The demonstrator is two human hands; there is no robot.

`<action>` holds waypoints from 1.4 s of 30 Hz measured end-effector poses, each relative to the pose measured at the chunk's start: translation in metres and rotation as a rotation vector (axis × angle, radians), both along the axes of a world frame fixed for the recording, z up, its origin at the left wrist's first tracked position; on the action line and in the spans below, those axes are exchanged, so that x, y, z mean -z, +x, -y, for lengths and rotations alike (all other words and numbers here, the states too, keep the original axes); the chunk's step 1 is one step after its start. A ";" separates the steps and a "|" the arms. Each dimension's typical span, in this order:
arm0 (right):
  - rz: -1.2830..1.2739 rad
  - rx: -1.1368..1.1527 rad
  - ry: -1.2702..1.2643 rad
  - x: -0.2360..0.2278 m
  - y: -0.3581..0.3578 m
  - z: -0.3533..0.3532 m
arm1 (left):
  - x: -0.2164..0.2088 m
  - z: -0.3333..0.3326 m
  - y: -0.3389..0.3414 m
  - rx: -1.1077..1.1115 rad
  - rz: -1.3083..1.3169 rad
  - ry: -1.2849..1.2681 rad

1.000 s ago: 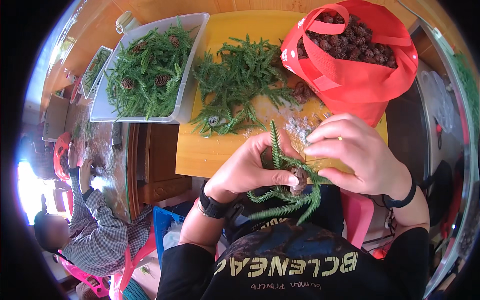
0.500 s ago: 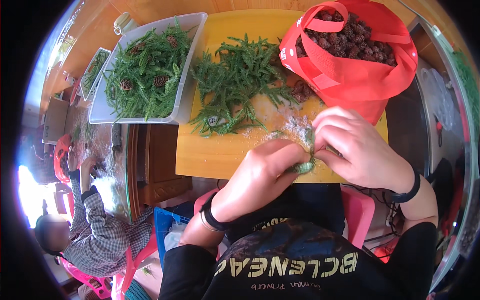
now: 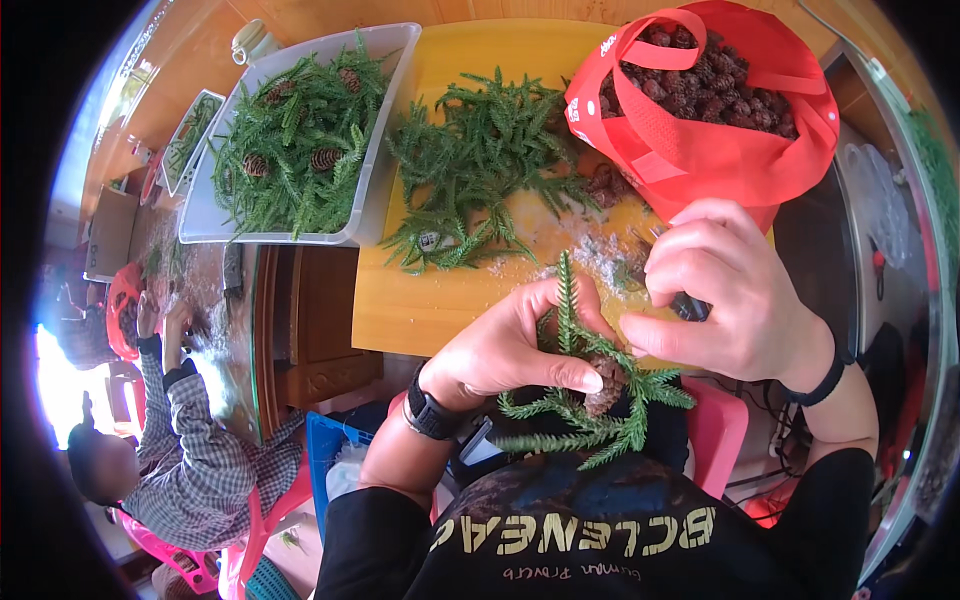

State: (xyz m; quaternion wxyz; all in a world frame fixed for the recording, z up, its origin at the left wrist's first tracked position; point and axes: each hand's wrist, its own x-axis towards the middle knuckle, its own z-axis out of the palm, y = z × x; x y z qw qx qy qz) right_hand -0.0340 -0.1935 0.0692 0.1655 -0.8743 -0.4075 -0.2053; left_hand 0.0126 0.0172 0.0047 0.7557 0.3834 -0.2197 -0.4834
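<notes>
While the left hand (image 3: 510,350) is closing its fingers and thumb around a small bundle of green conifer sprigs (image 3: 590,400) with a brown pine cone (image 3: 605,385) set into it, the right hand (image 3: 730,290) is curling over the top of the same bundle, fingers bent and touching the sprigs; whether it is also gripping something dark beneath the palm cannot be told. In the head view, half a second ago both hands were pressed low and tight over the bundle so that little green was showing; now the sprigs are fanning out below the hands again, with one tip standing upright between them, so the cone seems to be sitting seated among the twigs. Beyond the hands, loose sprigs (image 3: 480,170) are lying on the yellow table (image 3: 400,310), a clear tray (image 3: 385,150) is holding more greenery and cones, and a red bag (image 3: 720,150) is standing full of cones.
</notes>
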 end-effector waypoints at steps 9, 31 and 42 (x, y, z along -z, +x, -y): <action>-0.429 0.172 0.107 0.003 -0.005 -0.001 | -0.017 0.006 -0.016 -0.409 1.215 0.375; -0.388 0.169 0.130 -0.001 -0.003 0.004 | -0.016 0.010 -0.019 -0.458 1.130 0.344; 0.055 -0.069 -0.114 -0.017 -0.003 0.007 | -0.005 0.002 -0.009 -0.013 -0.024 0.089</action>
